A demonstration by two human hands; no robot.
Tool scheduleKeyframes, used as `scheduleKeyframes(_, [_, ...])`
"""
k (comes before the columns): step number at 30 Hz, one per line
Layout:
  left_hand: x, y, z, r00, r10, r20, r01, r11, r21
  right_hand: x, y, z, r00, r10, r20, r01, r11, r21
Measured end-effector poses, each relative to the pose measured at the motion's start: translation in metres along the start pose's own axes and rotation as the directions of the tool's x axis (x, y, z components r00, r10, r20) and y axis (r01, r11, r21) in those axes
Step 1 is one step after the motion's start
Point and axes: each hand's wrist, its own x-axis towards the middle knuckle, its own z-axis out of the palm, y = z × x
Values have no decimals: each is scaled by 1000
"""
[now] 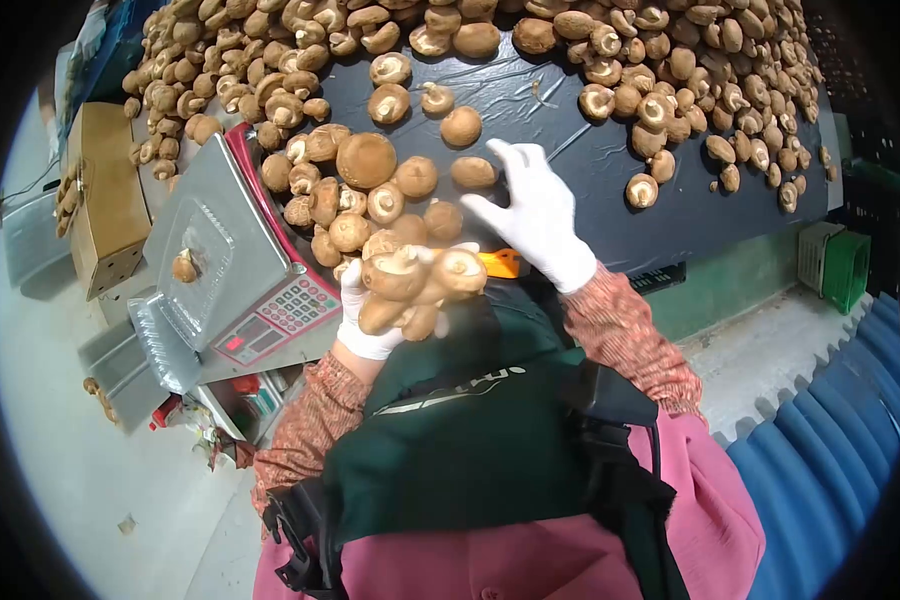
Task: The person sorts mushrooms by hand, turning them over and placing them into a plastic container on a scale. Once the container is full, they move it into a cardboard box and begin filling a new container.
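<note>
My left hand (368, 325), in a white glove, cradles a cluster of several shiitake mushrooms (398, 275) in front of my apron; its fingers are mostly hidden beneath them. To the right, my gloved right hand (535, 205) is held with thumb and fingers apart and nothing in it. Its fingertips are close to a brown mushroom cap (473, 172) on the dark table cover (610, 215). Just beyond my left hand lies a small group of loose mushrooms (366, 160). Partly hidden between my hands is an orange object (500, 263).
A digital scale (280, 310) stands at the left, bearing a clear plastic tray (195, 265) with one mushroom. Further left is a cardboard box (110, 200). A large mushroom heap (730, 50) covers the table's far side. A green basket (846, 270) sits at the right.
</note>
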Motion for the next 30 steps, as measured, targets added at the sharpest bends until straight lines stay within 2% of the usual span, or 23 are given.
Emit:
scheduleKeyframes(1, [3,1,-2,999,-19,51,15,997,81,4,3,9,990,68,125,-66,998,-17])
scheduleKeyframes(3, [1,-1,1,1000,28,8,-29,993,116,-1,13,22,1000,-3,29,-4,965,264])
scheduleKeyframes(4, [0,0,-3,998,32,52,-35,998,61,2,16,24,999,-36,-23,42,916,399])
scheduleKeyframes(5, [0,2,-6,995,35,97,-36,999,6,-4,18,21,989,-92,-117,133,897,421])
scheduleKeyframes(6, [0,5,-8,995,42,96,-45,998,31,-9,13,10,983,-122,-140,170,896,410])
scheduleKeyframes(9, [7,6,-7,993,34,113,-40,998,51,-21,16,6,993,-59,-107,112,786,608])
scheduleKeyframes(11, [5,4,2,991,30,131,-29,1000,-8,-22,10,0,997,-34,-75,77,703,707])
scheduleKeyframes(14, [6,5,-3,970,50,237,-46,999,-20,-24,-3,-9,992,77,104,-118,217,969])
scheduleKeyframes(15, [2,5,-2,972,78,222,-71,997,-40,-22,-3,-11,982,100,162,-178,177,968])
scheduleKeyframes(18, [-6,9,7,955,99,280,-98,995,-18,-20,-14,-26,957,57,284,-279,-86,956])
scheduleKeyframes(19, [-10,10,1,948,145,284,-141,989,-36,-19,-17,-27,957,21,288,-283,-133,950])
scheduleKeyframes(21, [-22,14,-36,923,289,255,-269,957,-111,-19,-30,-36,951,-18,308,-307,-130,943])
scheduleKeyframes(24, [-35,7,57,897,441,-34,-440,897,33,-17,-57,-47,946,-64,318,-323,-120,939])
scheduleKeyframes(25, [-47,21,44,909,354,222,-380,921,89,-17,-66,-50,943,-69,326,-332,-104,938])
scheduleKeyframes(26, [-56,29,36,887,341,312,-388,916,102,-18,-74,-51,938,-80,337,-343,-90,935])
scheduleKeyframes(27, [-65,36,28,857,326,399,-399,910,114,-20,-74,-45,955,-67,290,-284,87,955])
scheduleKeyframes(29, [-93,57,21,813,516,268,-547,835,52,-12,-95,-43,922,-139,362,-321,249,914])
scheduleKeyframes(30, [-111,72,24,791,550,267,-578,815,32,-5,-112,-44,897,-147,416,-351,333,875])
